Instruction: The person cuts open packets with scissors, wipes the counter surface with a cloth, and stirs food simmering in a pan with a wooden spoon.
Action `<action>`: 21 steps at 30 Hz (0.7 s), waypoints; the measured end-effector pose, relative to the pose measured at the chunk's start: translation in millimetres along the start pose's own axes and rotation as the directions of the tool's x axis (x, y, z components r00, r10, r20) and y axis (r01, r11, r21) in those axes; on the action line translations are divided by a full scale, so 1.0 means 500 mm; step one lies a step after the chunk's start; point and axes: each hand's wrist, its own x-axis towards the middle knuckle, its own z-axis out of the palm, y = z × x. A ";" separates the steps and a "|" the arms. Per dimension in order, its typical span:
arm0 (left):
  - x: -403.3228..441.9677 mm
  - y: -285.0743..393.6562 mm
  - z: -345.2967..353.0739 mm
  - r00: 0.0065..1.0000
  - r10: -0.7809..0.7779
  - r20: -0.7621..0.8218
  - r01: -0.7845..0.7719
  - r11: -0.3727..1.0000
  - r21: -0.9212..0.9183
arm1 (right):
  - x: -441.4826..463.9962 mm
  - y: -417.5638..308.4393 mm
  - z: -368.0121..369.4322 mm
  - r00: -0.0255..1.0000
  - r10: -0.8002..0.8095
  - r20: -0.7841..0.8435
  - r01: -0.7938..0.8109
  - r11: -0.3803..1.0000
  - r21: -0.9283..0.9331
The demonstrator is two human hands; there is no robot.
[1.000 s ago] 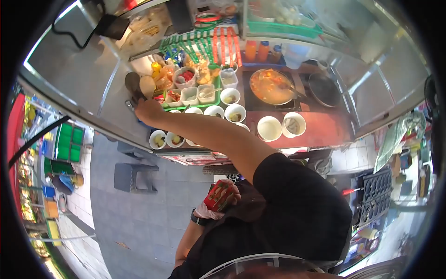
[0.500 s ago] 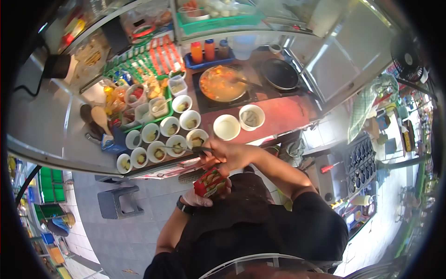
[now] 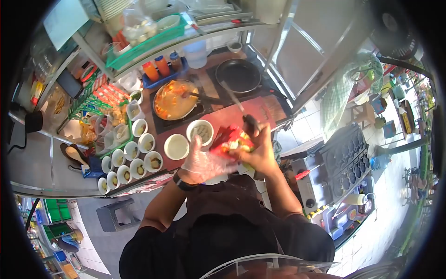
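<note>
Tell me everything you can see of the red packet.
The red packet shows blurred yellow and white patches, with no readable lettering. Whether it's paper or plastic, sealed or opened, I can't tell. It's held up just right of a white bowl in this view, with fingers of the right hand against its near side; the gloved left hand is close by, contact unclear.

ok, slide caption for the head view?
Gloved left hand and right hand, holding a utensil, meet at a red packet near white cups and a black pan.
</note>
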 end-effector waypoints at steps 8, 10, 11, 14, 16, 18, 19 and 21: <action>0.244 -0.115 -0.058 0.644 0.524 -0.558 -0.508 0.838 0.201 | 0.044 0.052 -0.057 0.998 -0.006 -0.066 -0.037 0.775 -0.631; 0.247 -0.119 -0.086 0.673 0.521 -0.524 -0.527 0.836 0.154 | 0.045 0.055 -0.053 0.997 -0.069 0.015 0.063 0.781 -0.621; 0.249 -0.117 -0.099 0.711 0.520 -0.473 -0.535 0.837 0.117 | 0.038 0.066 -0.058 0.997 -0.054 0.050 0.072 0.831 -0.551; 0.255 -0.113 -0.125 0.802 0.513 -0.307 -0.537 0.844 0.007 | 0.052 0.057 -0.080 0.988 -0.015 0.151 0.079 0.901 -0.426; 0.258 -0.105 -0.147 0.748 0.523 -0.409 -0.617 0.774 -0.139 | 0.061 0.050 -0.092 0.984 0.000 0.175 0.051 0.958 -0.283; 0.252 -0.102 -0.164 0.794 0.545 -0.269 -0.597 0.782 -0.178 | 0.059 0.083 -0.113 0.988 0.143 0.058 -0.148 0.984 0.101; 0.249 -0.094 -0.170 0.794 0.513 -0.327 -0.591 0.778 -0.215 | 0.066 0.067 -0.119 0.982 0.179 0.061 -0.188 0.961 0.204; 0.244 -0.084 -0.167 0.766 0.522 -0.375 -0.615 0.765 -0.191 | 0.077 0.069 -0.155 0.958 0.254 0.130 -0.284 0.802 0.526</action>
